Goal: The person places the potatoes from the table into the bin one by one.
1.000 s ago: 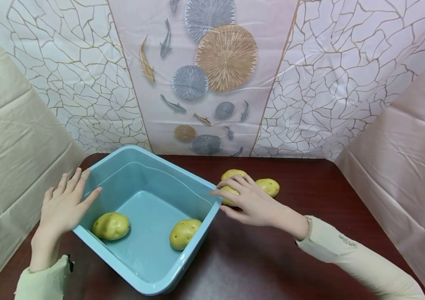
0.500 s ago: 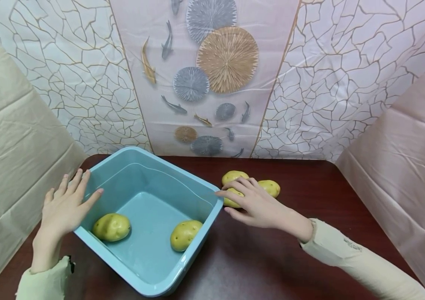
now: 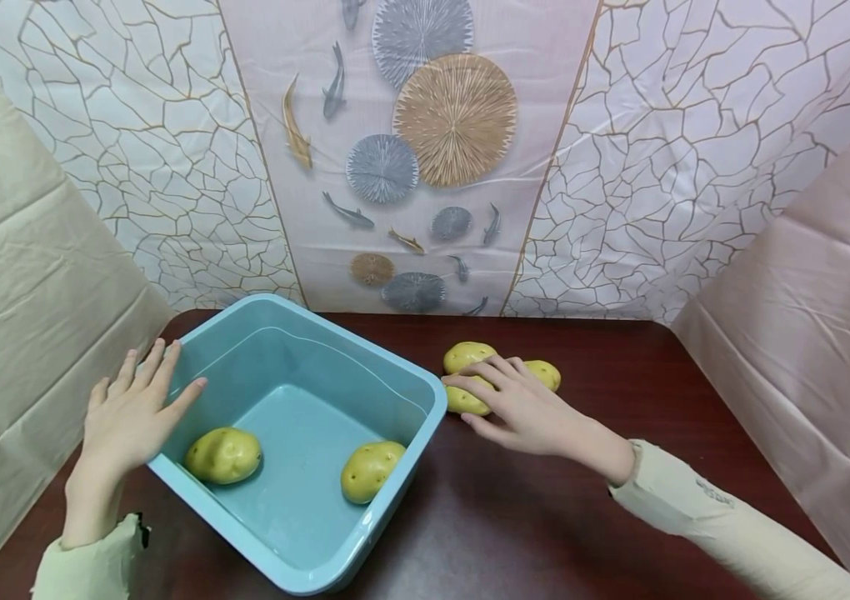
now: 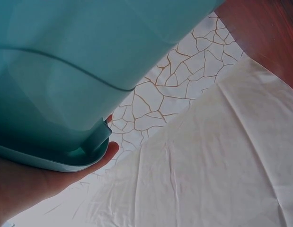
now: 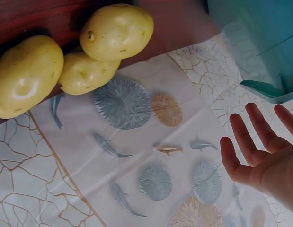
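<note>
While your left hand (image 3: 125,421) lies against the rim of the blue tub (image 3: 297,475), its fingers are straight and spread, with the thumb angled towards the tub's inside, and the palm and fingers have no curled hold on it. Your right hand (image 3: 524,410) is loosely spread too, fingers a little bent with gaps between them, and it has hold of nothing; in its wrist view the visible fingers stand apart from all three potatoes there. The tub's corner is just beside those right fingertips. The front potato (image 3: 462,402) shows partly from behind your right fingers, the back potato (image 3: 467,357) lies just past them on the far side, and the side potato (image 3: 547,374) peeks out beyond your knuckles, all three on the dark red table (image 3: 590,533). Inside the tub, the left potato (image 3: 223,456) lies near your left hand, closer to you than the thumb, while the right potato (image 3: 371,472) lies between your two hands, near the wall on your right hand's side. Beyond both hands hangs the patterned cloth (image 3: 620,183)
</note>
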